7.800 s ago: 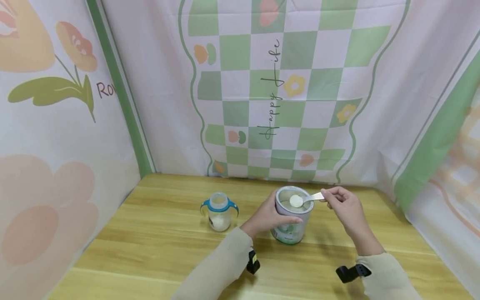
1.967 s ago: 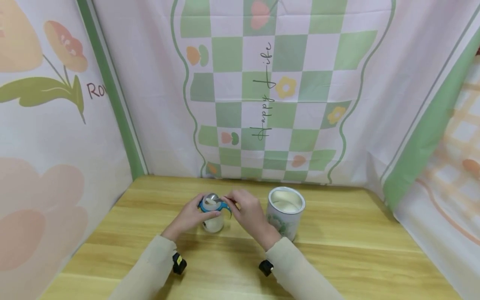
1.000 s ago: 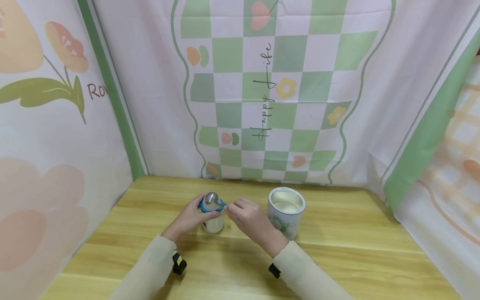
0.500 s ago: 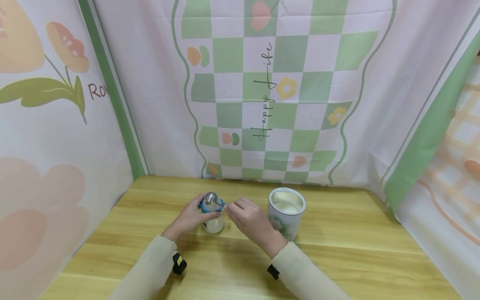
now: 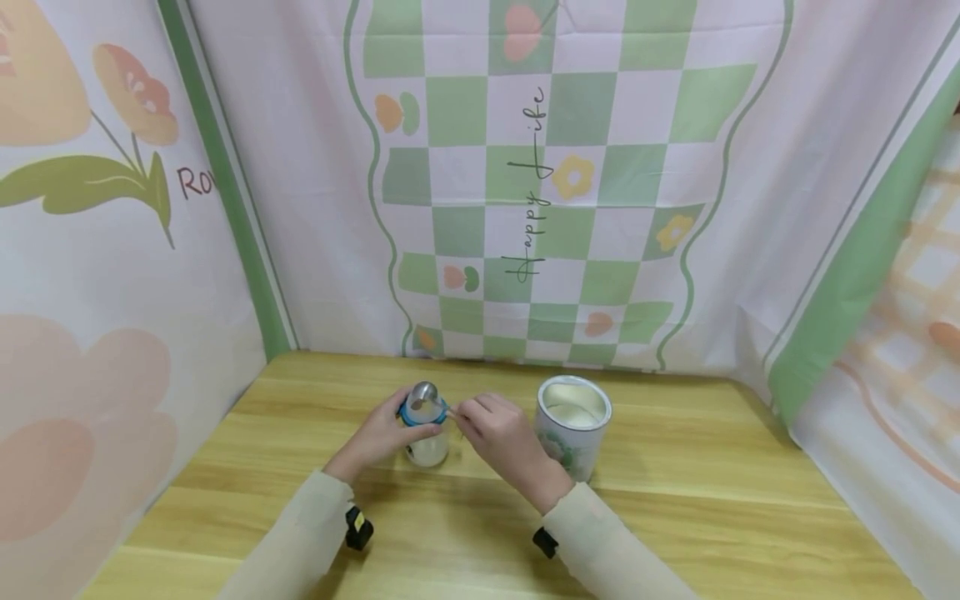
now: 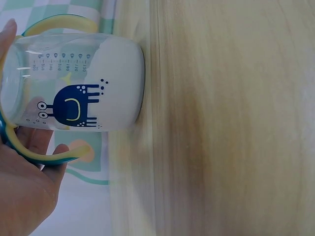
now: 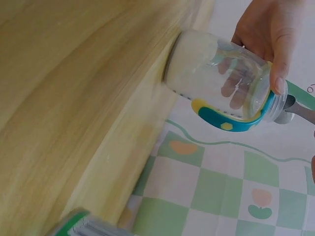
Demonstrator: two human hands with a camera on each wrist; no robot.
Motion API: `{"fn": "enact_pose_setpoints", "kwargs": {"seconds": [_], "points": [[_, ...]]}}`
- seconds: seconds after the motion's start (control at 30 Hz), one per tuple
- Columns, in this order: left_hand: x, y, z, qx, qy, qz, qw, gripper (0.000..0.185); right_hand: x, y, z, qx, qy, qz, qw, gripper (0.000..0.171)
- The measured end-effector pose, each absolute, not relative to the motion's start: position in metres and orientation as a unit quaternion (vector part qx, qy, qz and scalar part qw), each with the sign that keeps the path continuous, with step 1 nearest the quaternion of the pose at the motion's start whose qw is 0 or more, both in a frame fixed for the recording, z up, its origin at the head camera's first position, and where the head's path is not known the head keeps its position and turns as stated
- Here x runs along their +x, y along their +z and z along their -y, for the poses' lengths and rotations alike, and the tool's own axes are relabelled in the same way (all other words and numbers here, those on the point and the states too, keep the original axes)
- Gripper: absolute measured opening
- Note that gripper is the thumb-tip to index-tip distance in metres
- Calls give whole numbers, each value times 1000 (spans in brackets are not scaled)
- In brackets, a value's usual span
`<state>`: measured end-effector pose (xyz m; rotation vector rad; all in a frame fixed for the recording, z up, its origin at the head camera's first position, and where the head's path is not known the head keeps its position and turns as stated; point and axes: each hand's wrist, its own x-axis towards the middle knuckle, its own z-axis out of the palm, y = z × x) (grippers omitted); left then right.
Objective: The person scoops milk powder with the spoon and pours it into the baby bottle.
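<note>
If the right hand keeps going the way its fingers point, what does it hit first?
The right hand points left, toward the bottle that the left hand holds. The spoon it pinches is already over the bottle's mouth, so the bottle's neck likely comes first; depth is uncertain.

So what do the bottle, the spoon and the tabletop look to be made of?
Bottle: clear, glossy, probably plastic; fingers show through its wall.
Spoon: shiny grey, looks like metal, with a bright glint on the bowl.
Tabletop: light wood or wood-look laminate, with grain lines and a smooth matte finish.
</note>
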<state>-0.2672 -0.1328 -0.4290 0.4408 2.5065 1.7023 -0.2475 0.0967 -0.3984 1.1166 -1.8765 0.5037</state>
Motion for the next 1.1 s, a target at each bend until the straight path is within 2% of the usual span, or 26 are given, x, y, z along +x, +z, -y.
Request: {"fn": "enact_pose_setpoints", "kwargs": {"seconds": [0.3,0.47,0.7,0.83,1.1], "points": [[-268,-429,133,143,551,-821,41,62,-247,-395,-97,419,264,768,406,16],[-267,-429,132,136,545,-827,33,69,-245,-392,-97,390,313,778,381,9],[-267,-429,133,127,546,-828,30,80,-244,-387,-96,350,380,775,364,9],[-267,-430,133,125,544,-830,28,83,-243,-385,-96,317,435,776,329,7],[-269,-429,132,128,540,-832,29,74,-241,-381,-97,220,560,761,242,9]]}}
